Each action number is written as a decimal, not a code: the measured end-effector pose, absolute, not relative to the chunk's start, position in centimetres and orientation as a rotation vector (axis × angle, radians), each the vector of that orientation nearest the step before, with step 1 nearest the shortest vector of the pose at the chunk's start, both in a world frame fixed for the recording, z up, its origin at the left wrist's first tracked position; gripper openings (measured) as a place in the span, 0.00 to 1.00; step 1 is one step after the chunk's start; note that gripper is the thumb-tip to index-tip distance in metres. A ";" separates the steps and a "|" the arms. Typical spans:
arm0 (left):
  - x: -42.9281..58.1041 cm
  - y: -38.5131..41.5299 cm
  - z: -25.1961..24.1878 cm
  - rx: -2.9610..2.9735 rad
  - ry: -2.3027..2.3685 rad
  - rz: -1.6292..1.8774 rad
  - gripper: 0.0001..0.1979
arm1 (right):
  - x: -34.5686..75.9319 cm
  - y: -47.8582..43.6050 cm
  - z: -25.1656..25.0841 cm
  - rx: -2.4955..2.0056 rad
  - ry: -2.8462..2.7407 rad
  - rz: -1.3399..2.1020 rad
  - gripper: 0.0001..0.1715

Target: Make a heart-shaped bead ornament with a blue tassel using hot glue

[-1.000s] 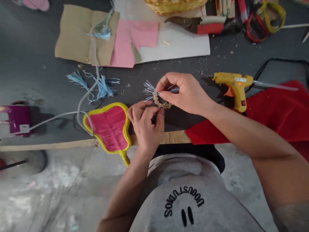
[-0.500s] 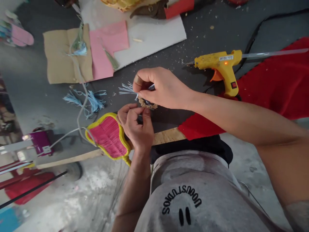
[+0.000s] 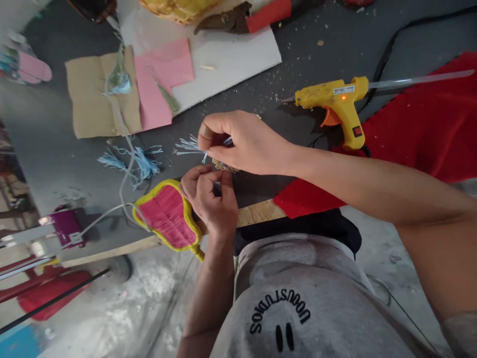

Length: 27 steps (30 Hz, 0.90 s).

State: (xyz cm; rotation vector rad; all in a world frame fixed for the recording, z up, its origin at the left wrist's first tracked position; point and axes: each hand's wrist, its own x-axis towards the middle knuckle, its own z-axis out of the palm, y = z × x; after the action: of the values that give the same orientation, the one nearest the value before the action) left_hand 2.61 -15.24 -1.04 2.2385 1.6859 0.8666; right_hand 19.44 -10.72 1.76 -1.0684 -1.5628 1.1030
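Observation:
My right hand (image 3: 248, 141) is closed in a pinch around a bundle of light blue threads (image 3: 189, 145), whose loose ends fan out to the left past the fingers. Just below it, my left hand (image 3: 213, 195) pinches the edge of a small brown, knobbly piece (image 3: 220, 164) between thumb and fingers. Most of that piece is hidden behind my right hand. Beside my left hand's knuckles lies a pink, thread-wound shape with a yellow border (image 3: 169, 216). More blue thread tassels (image 3: 147, 163) rest on the table to the left.
A yellow glue gun (image 3: 345, 102) with its light lit lies at right, near red cloth (image 3: 421, 119). Brown card (image 3: 85, 99), pink paper (image 3: 152, 107), a white board (image 3: 238, 64) and red-handled pliers (image 3: 227, 20) lie farther back. A white cable (image 3: 122, 117) crosses the left side.
My right hand has moved slightly left and down, covering more of the brown piece. My left hand stays about where it was. The view has shifted a little.

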 end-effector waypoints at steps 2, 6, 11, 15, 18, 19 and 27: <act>2.6 -15.2 -1.1 2.239 1.679 0.875 0.04 | 19.4 -10.8 1.9 -1.061 -1.564 1.119 0.09; 2.5 -15.2 -1.3 2.270 1.694 0.879 0.05 | 19.4 -10.8 2.1 -1.089 -1.559 1.172 0.10; 2.2 -15.1 -1.5 2.314 1.690 0.863 0.04 | 19.4 -10.8 2.0 -1.047 -1.554 1.153 0.09; 2.0 -15.0 -1.5 2.322 1.683 0.859 0.03 | 19.4 -10.8 1.9 -1.048 -1.547 1.153 0.09; 2.2 -15.1 -1.3 2.269 1.683 0.869 0.04 | 19.4 -10.8 1.9 -1.045 -1.543 1.156 0.09; 2.3 -15.1 -1.2 2.248 1.685 0.874 0.04 | 19.4 -10.8 1.9 -1.043 -1.541 1.159 0.09; 0.4 -14.4 0.0 2.320 1.603 0.724 0.14 | 19.5 -11.0 2.4 -1.044 -1.471 1.285 0.10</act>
State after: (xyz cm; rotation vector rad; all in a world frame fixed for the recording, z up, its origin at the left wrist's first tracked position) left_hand 0.42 -14.45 0.02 2.3204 1.6030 0.7241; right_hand 19.55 -11.02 2.44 -1.0437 -1.4710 1.2853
